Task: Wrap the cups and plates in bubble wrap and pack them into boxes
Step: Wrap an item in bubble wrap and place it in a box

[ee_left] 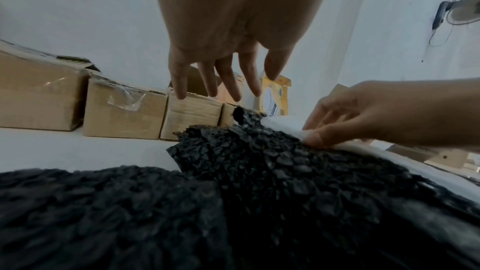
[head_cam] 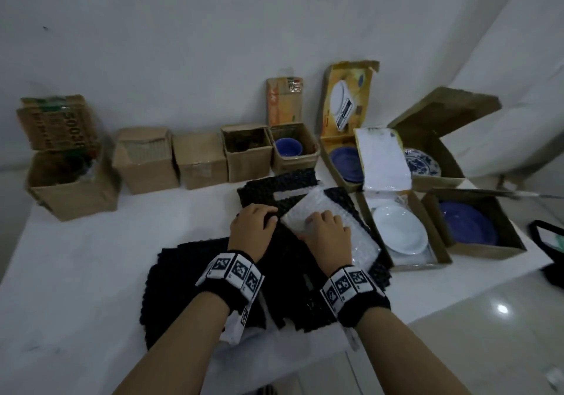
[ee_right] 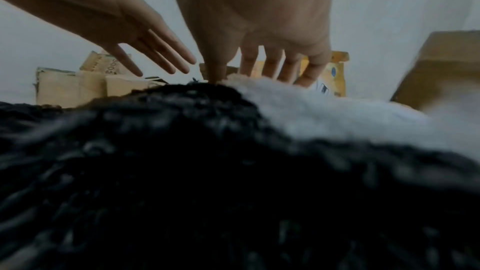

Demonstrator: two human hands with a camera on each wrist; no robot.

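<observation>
On the white tabletop [head_cam: 91,257] lies a heap of black bubble wrap sheets [head_cam: 195,275], and on top of it rests a flat white bubble-wrap bundle [head_cam: 345,220], set at a slant with black wrap showing round its far and right edges. The left hand [head_cam: 251,226] is over the black wrap just beside the bundle's left edge; in the left wrist view its fingers [ee_left: 226,81] are straight and spread, holding nothing, and whether their tips touch the wrap is hard to tell there. The right hand [head_cam: 328,230] lies on the white bundle with its fingers bent down over the near-left corner; in the left wrist view the thumb and fingertips [ee_left: 315,138] pinch the bundle's white edge where it meets the black sheet. What is inside the bundle cannot be made out. To the right of the hands, touching the wrap's edge, an open brown cardboard box [head_cam: 439,257] holds a white round plate [head_cam: 399,230], and beside it another open cardboard box [head_cam: 488,249] holds a dark blue plate [head_cam: 467,223]. Behind these, a yellow printed box [head_cam: 332,162] holds a second blue plate [head_cam: 346,162], and a box with a raised lid [head_cam: 439,178] holds a blue-and-white patterned plate [head_cam: 422,162]. Along the wall stands a row of small brown cartons [head_cam: 198,159], one of them [head_cam: 308,158] containing a blue cup [head_cam: 288,147].
</observation>
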